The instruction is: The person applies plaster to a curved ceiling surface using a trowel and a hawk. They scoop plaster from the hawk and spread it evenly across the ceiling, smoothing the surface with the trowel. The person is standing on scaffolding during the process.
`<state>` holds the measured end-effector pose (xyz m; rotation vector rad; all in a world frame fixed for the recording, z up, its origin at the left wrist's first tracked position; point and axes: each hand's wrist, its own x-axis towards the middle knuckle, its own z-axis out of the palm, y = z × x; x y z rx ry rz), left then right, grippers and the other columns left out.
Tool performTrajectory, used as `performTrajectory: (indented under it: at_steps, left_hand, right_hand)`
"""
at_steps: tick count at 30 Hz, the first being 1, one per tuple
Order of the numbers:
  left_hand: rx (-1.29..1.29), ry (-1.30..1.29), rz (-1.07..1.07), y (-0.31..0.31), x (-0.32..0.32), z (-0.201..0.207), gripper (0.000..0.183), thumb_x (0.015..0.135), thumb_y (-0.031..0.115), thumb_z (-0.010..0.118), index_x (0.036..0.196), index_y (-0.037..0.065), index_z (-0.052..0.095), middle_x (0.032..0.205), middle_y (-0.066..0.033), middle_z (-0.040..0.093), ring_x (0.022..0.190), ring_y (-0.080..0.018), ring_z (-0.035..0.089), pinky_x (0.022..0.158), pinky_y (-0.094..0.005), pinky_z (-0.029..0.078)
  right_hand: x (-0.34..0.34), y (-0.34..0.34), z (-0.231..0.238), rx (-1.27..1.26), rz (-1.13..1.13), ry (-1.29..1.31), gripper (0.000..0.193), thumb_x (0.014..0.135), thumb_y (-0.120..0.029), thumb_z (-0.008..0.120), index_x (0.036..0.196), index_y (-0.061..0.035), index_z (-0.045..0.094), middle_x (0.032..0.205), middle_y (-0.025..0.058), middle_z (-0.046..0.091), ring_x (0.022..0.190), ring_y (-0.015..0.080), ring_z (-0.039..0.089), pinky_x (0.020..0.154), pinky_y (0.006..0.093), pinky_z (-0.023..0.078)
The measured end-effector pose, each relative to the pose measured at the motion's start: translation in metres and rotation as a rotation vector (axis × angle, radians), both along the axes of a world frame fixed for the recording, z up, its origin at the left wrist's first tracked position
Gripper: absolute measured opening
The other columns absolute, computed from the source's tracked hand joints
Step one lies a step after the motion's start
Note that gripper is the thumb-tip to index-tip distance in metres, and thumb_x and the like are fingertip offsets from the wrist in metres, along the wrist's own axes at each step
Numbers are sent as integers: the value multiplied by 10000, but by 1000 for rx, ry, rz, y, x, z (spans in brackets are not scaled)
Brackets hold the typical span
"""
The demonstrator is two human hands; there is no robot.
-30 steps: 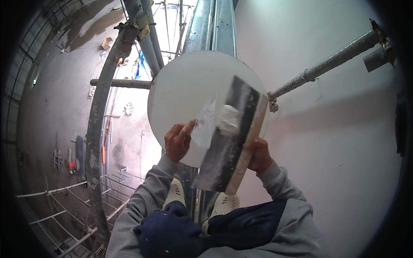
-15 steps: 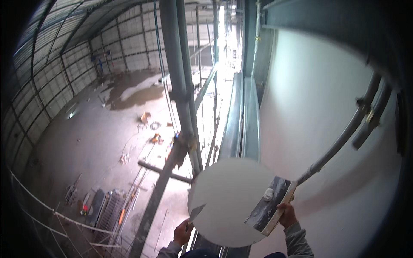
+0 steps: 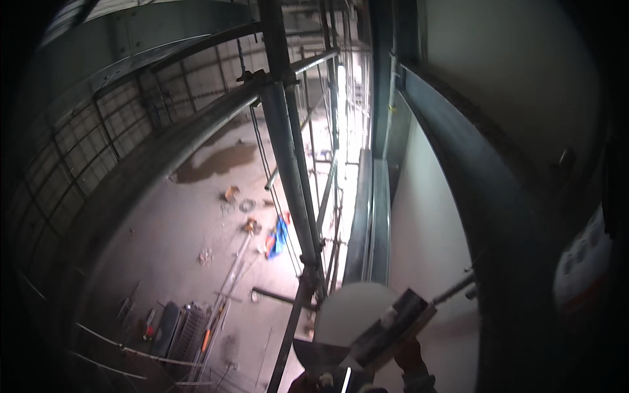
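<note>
At the lower edge my right hand (image 3: 409, 357) is closed on a wide filling knife (image 3: 395, 335), a dark rectangular blade with a strip along its back edge. A small pale lump of filler (image 3: 389, 319) sits on that blade. My left hand (image 3: 304, 382), dim and partly cut off by the frame, grips a putty knife (image 3: 320, 354) whose dark blade points toward the wide knife. The two blades are close together; whether they touch I cannot tell. Behind them shows a pale round disc (image 3: 350, 310), partly covered by both tools.
Scaffold poles (image 3: 288, 157) rise ahead, and a pole (image 3: 177, 147) crosses at left. Along the right runs a steel beam (image 3: 458, 144) by a pale wall (image 3: 426, 216). Far below, the floor (image 3: 177, 242) holds a blue item (image 3: 278, 237), a slatted rack (image 3: 190, 331) and scattered materials.
The view has shifted, bringing the crossing pole and the beam into fuller sight. Both hands sit lower in the picture, and the two blades have come together. The picture is darker.
</note>
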<state>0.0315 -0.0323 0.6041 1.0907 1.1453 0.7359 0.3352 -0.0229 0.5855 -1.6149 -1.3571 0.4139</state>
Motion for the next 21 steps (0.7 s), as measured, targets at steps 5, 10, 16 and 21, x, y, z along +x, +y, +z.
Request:
performTrajectory:
  at_steps: [5,10,16,21]
  left_hand:
    - [-44,-16,-380,16,-7,104,220,888,205,469,1026,52,548,712,-59,561,578,-146,515,517,-286,434]
    - [156,-97,-664,55,0,196,176,856,63,490,1022,13,519,760,-85,536,687,-151,552,619,-295,485]
    - [68,-289,-625,53,44,305,212,902,121,460,1072,-4,470,609,-14,503,468,-65,458,420,-223,370]
    - [232,-364,-424,45,46,331,235,887,98,466,1100,-1,468,647,-26,527,532,-85,501,462,-242,400]
  right_hand:
    - [-7,-15,121,-88,-11,-191,354,856,-237,520,1083,34,543,1069,264,549,1041,424,498,916,441,409]
    - [-36,-20,245,102,57,937,249,731,-124,635,939,10,614,1002,180,603,943,312,579,871,385,450]
    - [-18,-59,290,206,259,556,386,760,-30,591,1129,6,482,1067,99,563,973,199,563,847,324,472]
    - [-8,-65,306,-173,184,264,447,780,-19,563,1209,8,443,1087,83,543,953,193,565,844,323,472]
